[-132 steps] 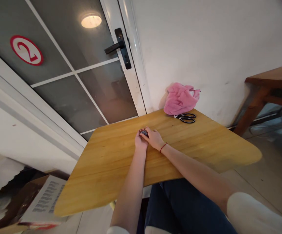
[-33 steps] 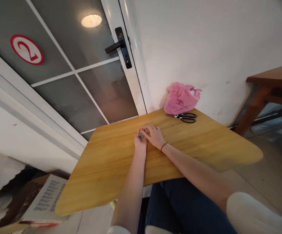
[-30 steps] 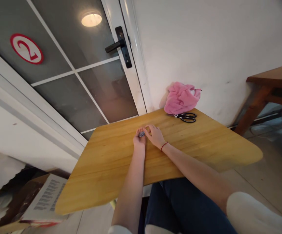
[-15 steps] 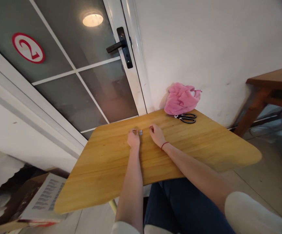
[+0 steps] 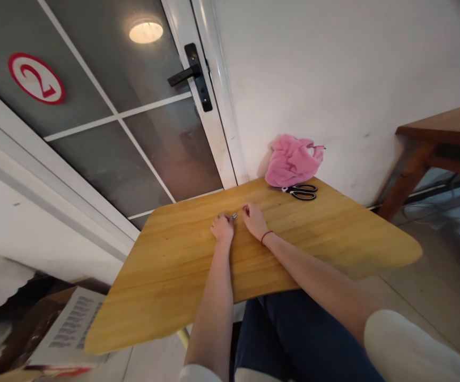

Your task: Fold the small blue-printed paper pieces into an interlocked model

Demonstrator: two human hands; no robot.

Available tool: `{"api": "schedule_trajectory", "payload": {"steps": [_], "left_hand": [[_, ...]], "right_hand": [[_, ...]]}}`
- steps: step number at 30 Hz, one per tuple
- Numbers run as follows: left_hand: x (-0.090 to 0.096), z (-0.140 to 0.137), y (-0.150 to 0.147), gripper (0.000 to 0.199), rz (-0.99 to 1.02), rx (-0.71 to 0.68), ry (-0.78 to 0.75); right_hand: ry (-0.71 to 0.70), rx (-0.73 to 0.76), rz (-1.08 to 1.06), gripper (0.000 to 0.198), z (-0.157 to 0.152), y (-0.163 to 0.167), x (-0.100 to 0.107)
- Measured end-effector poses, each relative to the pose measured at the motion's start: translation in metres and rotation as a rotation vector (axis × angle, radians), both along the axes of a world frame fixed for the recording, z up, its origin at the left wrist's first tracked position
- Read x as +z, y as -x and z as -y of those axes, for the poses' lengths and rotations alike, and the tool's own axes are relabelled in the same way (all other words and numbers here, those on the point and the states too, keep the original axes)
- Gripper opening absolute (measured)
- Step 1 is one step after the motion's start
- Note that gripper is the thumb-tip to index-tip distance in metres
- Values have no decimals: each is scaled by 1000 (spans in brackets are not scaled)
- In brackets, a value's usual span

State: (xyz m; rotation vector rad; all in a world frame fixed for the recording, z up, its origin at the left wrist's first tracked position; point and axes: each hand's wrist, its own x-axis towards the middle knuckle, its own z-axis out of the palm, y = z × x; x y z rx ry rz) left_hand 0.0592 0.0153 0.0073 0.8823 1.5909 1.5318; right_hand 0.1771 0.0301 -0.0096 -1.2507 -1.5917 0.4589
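Observation:
My left hand (image 5: 222,228) is closed near the middle of the wooden table (image 5: 166,265), its fingertips on one end of a small blue-and-white piece (image 5: 234,216). That piece sits tilted between my two hands; it is too small for me to tell its kind. Just to its right, my right hand (image 5: 254,220) rests on the tabletop with fingers curled in. Whatever those fingers hold, if anything, is hidden. A red string bracelet (image 5: 267,237) circles my right wrist.
Black-handled scissors (image 5: 303,191) lie at the table's far right corner, partly under a bunched pink cloth (image 5: 293,162) against the wall. Beyond the far edge is a glass door with a black handle (image 5: 198,77). An open cardboard box (image 5: 60,331) stands lower left.
My left hand has moved slightly right and taken hold of the small piece, which has turned from flat to tilted. My right hand stays nearly in place. The view has shifted slightly.

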Motion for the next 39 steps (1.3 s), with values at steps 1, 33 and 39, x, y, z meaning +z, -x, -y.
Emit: {"api": "schedule_trajectory", "payload": {"steps": [1,33,39], "left_hand": [[0,-1,-1,8,46,-22,-10],[-4,-19,10,21,1012,-130,-220],[-8,-19,12,22,1031,-124,-172]], "right_hand": [[2,5,-6,17,0,0,0],[-64,229,39,20,17,8,8],[-88,151,15,22,22,7,11]]}}
